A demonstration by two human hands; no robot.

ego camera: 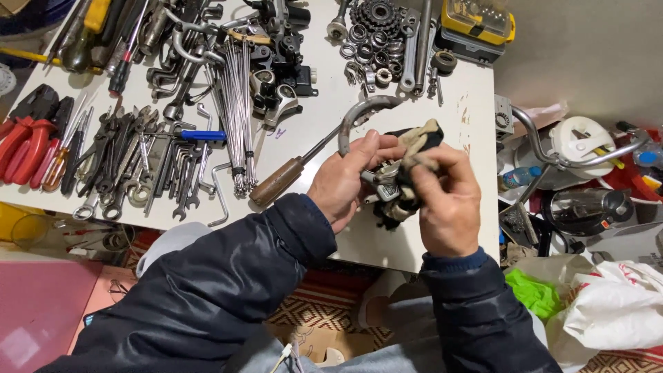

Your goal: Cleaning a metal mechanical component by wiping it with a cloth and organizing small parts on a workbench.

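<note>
Left to right over the white bench (pixel 324 131): left hand (pixel 345 183), fingers curled around a small grey metal bicycle part (pixel 384 185), steadies it while right hand (pixel 449 204), at 3 o'clock, fingers pinching a dirty rag (pixel 414 141), apparently wipes it; turning would expose unwiped faces.

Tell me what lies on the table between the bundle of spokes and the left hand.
In the head view, a wooden-handled tool lies between the bundle of spokes and the left hand, its metal shaft running up toward a curved metal piece.
</note>
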